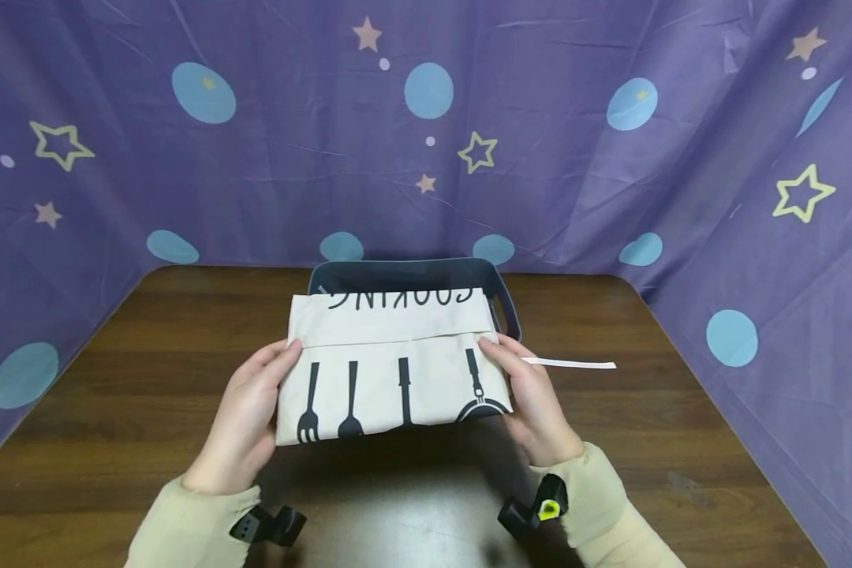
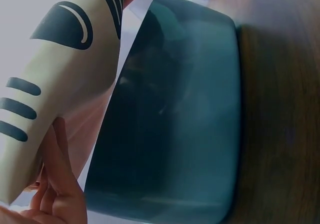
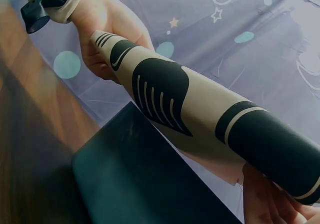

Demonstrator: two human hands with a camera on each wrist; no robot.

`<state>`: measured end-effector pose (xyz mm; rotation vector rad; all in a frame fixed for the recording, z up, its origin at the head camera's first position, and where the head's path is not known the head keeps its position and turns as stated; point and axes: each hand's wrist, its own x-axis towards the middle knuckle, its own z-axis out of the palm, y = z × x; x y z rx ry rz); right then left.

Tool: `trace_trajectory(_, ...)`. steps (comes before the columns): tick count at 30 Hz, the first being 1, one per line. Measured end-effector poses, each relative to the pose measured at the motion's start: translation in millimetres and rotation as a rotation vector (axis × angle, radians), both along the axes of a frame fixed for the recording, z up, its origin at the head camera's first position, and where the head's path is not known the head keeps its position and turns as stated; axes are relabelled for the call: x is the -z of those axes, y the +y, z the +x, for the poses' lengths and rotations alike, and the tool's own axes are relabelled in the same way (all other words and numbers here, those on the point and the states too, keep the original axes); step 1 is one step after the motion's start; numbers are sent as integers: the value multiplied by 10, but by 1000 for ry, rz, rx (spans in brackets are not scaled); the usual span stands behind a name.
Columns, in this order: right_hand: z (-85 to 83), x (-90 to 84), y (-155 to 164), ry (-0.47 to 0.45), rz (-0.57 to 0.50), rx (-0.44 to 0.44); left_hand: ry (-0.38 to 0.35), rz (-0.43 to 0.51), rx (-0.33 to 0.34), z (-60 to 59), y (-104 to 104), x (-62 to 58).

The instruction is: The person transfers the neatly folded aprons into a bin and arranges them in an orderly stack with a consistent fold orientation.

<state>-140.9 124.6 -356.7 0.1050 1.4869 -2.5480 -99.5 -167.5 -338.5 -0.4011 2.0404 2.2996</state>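
Observation:
A folded cream apron (image 1: 390, 379) printed with black utensils and the upside-down word COOKING is held up in front of a dark blue-grey basket (image 1: 405, 274). My left hand (image 1: 244, 410) grips its left edge, thumb on top and fingers underneath. At the opposite edge, my right hand (image 1: 532, 394) holds it the same way. A narrow white strap (image 1: 575, 364) sticks out to the right past the right hand. In the right wrist view, the apron's folded front edge (image 3: 205, 103) hangs above the basket (image 3: 145, 179). The apron hides most of the basket's inside.
The basket stands toward the back of a brown wooden table (image 1: 610, 442). A purple curtain (image 1: 539, 197) with stars and blue dots hangs behind the table and along its sides. Both wrists carry small black cameras (image 1: 277, 527).

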Motion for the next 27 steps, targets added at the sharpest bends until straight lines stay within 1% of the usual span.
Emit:
trace_trajectory(7,-22,5,85,-6,46,-32,-21,1,24,-39,18,3)
trace_trajectory(16,-69,-29,157,-4,127,-61,-51,-37,72,-65,9,-5)
trace_trajectory(23,-89,-84,181,-1,149,-46,-34,-25,107,-95,-1,-49)
trace_trajectory(27,-111,-119,197,1,171,-52,-26,-11,127,-114,-11,-74)
